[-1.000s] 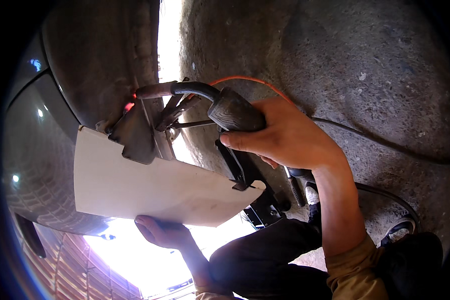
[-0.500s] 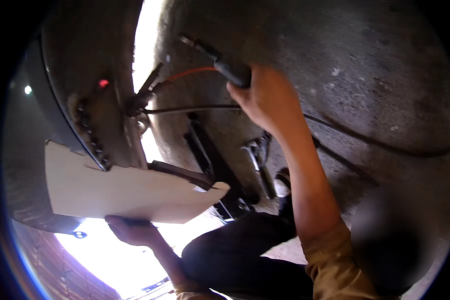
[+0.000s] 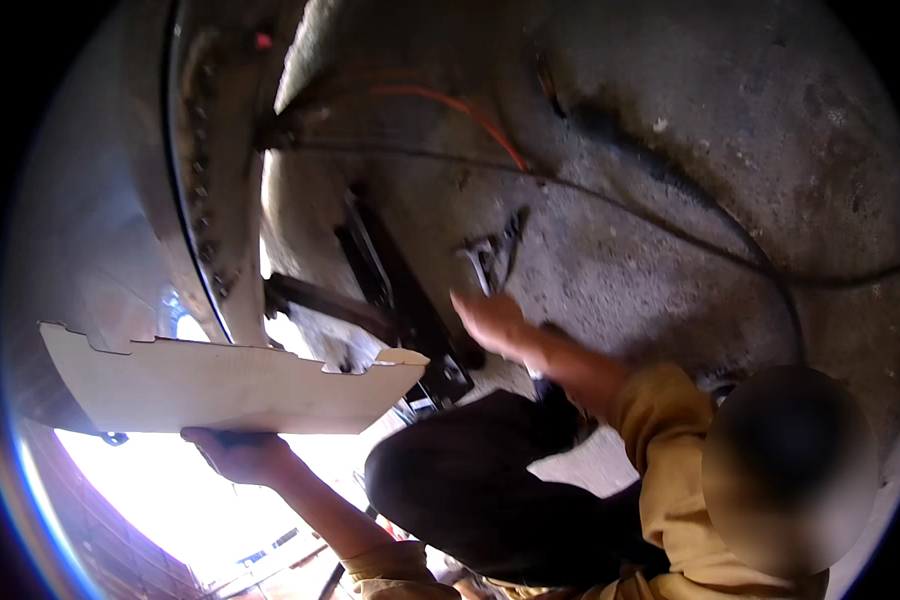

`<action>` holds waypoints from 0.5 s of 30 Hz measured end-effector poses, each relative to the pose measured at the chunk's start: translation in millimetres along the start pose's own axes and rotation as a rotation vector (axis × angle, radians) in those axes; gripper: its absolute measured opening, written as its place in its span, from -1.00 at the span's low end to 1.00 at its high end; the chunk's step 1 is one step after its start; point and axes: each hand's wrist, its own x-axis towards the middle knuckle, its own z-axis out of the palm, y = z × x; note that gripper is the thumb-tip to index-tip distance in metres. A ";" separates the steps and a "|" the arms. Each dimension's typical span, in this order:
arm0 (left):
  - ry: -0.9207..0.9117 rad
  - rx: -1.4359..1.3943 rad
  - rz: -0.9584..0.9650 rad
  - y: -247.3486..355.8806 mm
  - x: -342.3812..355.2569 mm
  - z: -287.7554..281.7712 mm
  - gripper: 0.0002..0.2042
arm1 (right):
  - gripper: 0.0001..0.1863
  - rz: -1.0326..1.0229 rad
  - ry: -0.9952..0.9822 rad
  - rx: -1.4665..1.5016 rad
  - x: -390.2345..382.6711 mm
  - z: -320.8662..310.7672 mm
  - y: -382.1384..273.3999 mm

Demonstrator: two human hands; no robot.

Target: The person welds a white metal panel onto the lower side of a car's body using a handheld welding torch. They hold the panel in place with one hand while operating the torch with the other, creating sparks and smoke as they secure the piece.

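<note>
At the lower left, my left hand (image 3: 235,455) is closed on the lower edge of a pale, stiff sheet (image 3: 220,388) with a notched upper edge. The sheet lies against the dark curved metal panel (image 3: 100,260). My right hand (image 3: 495,325) reaches low over the floor, blurred by motion. It covers the handle end of a hammer (image 3: 478,262); whether its fingers grip the handle is hidden. Beside the hammer lies a dark tool, perhaps pliers (image 3: 513,235). Farther back, a black-handled tool with a metal tip, like a welding holder (image 3: 592,122), rests on the floor.
A thick black cable (image 3: 760,250) curves across the concrete floor (image 3: 610,270) on the right. An orange cable (image 3: 450,100) and a thin dark cable (image 3: 400,152) run to the panel's edge. A black metal frame (image 3: 380,270) stands between the panel and my bent knee (image 3: 420,460).
My right hand has let go of the black-handled tool, now on the floor, and moved down to the hammer. My left hand and the sheet have shifted slightly left; the view has turned somewhat.
</note>
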 end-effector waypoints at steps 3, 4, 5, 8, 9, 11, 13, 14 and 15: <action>0.119 -0.148 -0.081 29.0 -1.3 45.1 -0.53 | -0.72 0.205 -0.233 0.076 -34.6 54.1 15.0; 0.123 -0.218 -0.075 34.5 -4.6 55.6 -0.48 | -0.73 0.195 -0.269 -0.133 -47.4 80.9 19.3; 0.037 -0.316 -0.102 37.5 -8.7 60.1 -0.45 | -0.74 0.167 -0.062 -0.270 -69.4 102.2 24.6; -0.089 -0.272 -0.102 11.1 -23.0 71.3 -0.39 | -0.72 0.477 -0.112 -0.384 -73.6 166.6 30.8; -0.109 -0.245 -0.023 13.4 -29.6 63.0 -0.38 | -0.73 0.483 -0.268 -0.304 -58.4 143.1 10.2; -0.113 -0.213 0.022 23.5 -47.8 56.0 -0.37 | -0.74 0.297 -0.415 -0.269 -53.0 116.5 8.7; -0.145 -0.172 0.045 11.8 -49.6 50.5 -0.36 | -0.75 0.389 -0.170 -0.109 -63.2 95.1 3.8; -0.153 -0.143 0.067 5.0 -48.6 46.7 -0.35 | -0.75 0.417 -0.055 -0.030 -67.2 96.5 -0.4; -0.157 -0.109 0.085 0.1 -48.2 44.8 -0.35 | -0.72 0.614 0.193 0.194 -66.1 117.9 -3.4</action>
